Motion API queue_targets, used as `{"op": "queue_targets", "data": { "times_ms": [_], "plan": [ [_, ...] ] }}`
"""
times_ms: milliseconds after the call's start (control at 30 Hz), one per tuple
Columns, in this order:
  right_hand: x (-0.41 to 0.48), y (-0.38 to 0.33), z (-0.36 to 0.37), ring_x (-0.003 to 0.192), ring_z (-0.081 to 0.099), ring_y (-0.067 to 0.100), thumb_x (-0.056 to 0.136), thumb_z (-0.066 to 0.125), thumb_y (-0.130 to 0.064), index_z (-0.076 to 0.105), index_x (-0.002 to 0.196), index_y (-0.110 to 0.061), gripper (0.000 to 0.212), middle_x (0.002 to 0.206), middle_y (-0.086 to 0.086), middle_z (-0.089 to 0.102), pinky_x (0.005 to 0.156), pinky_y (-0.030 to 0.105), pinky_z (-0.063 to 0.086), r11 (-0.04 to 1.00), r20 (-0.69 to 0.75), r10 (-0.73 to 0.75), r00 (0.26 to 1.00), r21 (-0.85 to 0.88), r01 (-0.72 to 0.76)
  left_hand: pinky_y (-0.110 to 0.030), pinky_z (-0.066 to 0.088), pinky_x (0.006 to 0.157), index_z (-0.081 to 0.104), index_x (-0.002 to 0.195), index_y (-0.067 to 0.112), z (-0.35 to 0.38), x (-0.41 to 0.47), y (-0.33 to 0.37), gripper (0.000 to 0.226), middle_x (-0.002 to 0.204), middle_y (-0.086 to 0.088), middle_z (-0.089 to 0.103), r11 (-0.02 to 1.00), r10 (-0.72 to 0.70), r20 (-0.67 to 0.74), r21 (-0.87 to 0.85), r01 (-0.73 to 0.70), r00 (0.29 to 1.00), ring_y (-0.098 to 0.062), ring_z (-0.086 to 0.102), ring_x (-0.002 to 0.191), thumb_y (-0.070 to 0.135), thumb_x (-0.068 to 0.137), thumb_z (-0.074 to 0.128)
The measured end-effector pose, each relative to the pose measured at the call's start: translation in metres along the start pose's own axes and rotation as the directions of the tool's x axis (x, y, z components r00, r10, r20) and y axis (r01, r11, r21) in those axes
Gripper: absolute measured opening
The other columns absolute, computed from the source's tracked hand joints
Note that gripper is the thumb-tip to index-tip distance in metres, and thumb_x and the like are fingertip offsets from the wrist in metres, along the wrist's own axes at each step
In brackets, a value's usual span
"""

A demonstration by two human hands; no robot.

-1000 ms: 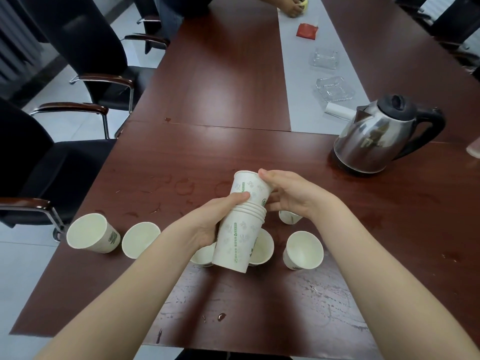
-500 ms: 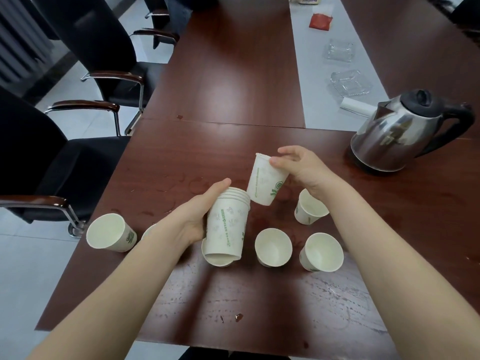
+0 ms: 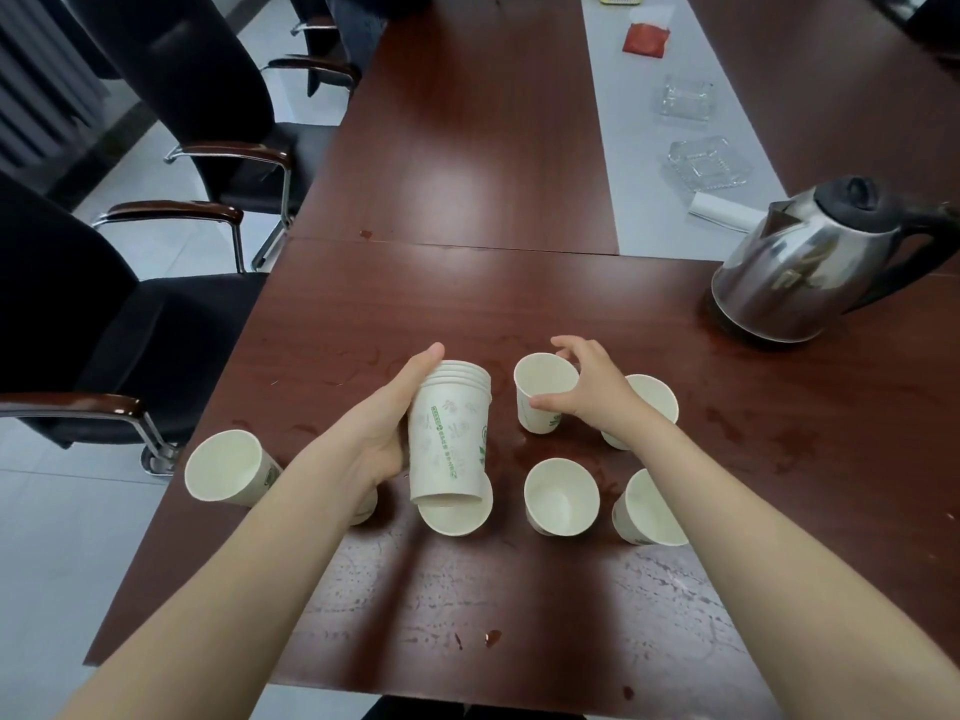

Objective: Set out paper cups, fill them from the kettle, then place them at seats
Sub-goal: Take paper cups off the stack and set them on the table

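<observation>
My left hand (image 3: 387, 423) grips an upside-down stack of white paper cups (image 3: 449, 439) with green print, held just above the dark wooden table (image 3: 467, 304). My right hand (image 3: 589, 387) wraps around a single upright cup (image 3: 543, 394) standing on the table right of the stack. Several other empty cups stand around: one (image 3: 652, 394) behind my right wrist, two (image 3: 561, 496) (image 3: 649, 511) in front, one (image 3: 457, 511) under the stack, one (image 3: 226, 470) at far left. The steel kettle (image 3: 810, 262) with black handle stands at right.
Black office chairs (image 3: 104, 314) with wooden armrests line the table's left side. Two glass ashtrays (image 3: 706, 163), a red packet (image 3: 647, 39) and a white roll (image 3: 724, 213) lie on the grey centre strip. Water drops and stains mark the tabletop.
My right hand pulled one cup off the stack, turned it upright and brought it down onto the table right of the stack. The left hand kept hold of the stack.
</observation>
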State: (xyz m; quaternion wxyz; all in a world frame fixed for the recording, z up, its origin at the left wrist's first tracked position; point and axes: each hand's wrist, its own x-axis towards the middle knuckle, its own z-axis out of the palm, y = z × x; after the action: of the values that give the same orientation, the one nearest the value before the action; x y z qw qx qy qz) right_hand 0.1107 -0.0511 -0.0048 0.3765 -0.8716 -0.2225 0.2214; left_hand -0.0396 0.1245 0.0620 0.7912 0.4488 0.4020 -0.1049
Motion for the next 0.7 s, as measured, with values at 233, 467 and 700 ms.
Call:
{"op": "queue_targets", "data": {
  "times_ms": [233, 467, 700],
  "plan": [
    [0.006, 0.001, -0.002, 0.127, 0.041, 0.021, 0.071, 0.083, -0.028, 0.043, 0.141, -0.021, 0.081, 0.139, 0.005, 0.037, 0.094, 0.026, 0.032, 0.988, 0.096, 0.01, 0.995, -0.157, 0.005, -0.044, 0.051, 0.091, 0.07, 0.104, 0.006, -0.001, 0.004, -0.003, 0.071, 0.101, -0.014, 0.072, 0.999, -0.009, 0.024, 0.045, 0.008, 1.0, -0.029, 0.068, 0.09, 0.058, 0.055, 0.07],
    [0.01, -0.002, -0.008, 0.119, 0.047, 0.022, 0.069, 0.084, -0.029, 0.043, 0.137, -0.02, 0.08, 0.135, 0.003, 0.04, 0.087, 0.027, 0.036, 0.972, 0.148, 0.059, 0.987, -0.233, -0.023, -0.037, 0.056, 0.073, 0.068, 0.101, 0.006, 0.0, 0.007, -0.003, 0.067, 0.091, -0.012, 0.073, 0.999, -0.024, 0.036, 0.028, 0.023, 0.999, -0.025, 0.07, 0.078, 0.055, 0.056, 0.07],
    [0.01, -0.013, -0.011, 0.128, 0.042, 0.027, 0.071, 0.082, -0.035, 0.029, 0.146, -0.017, 0.094, 0.144, 0.009, 0.035, 0.098, 0.035, 0.038, 0.925, 0.188, 0.083, 0.979, -0.38, -0.005, -0.031, 0.057, 0.059, 0.068, 0.094, 0.008, 0.003, 0.008, -0.007, 0.05, 0.079, -0.009, 0.073, 0.999, -0.014, 0.061, 0.048, 0.011, 0.998, -0.021, 0.07, 0.066, 0.052, 0.071, 0.065]
  ]
}}
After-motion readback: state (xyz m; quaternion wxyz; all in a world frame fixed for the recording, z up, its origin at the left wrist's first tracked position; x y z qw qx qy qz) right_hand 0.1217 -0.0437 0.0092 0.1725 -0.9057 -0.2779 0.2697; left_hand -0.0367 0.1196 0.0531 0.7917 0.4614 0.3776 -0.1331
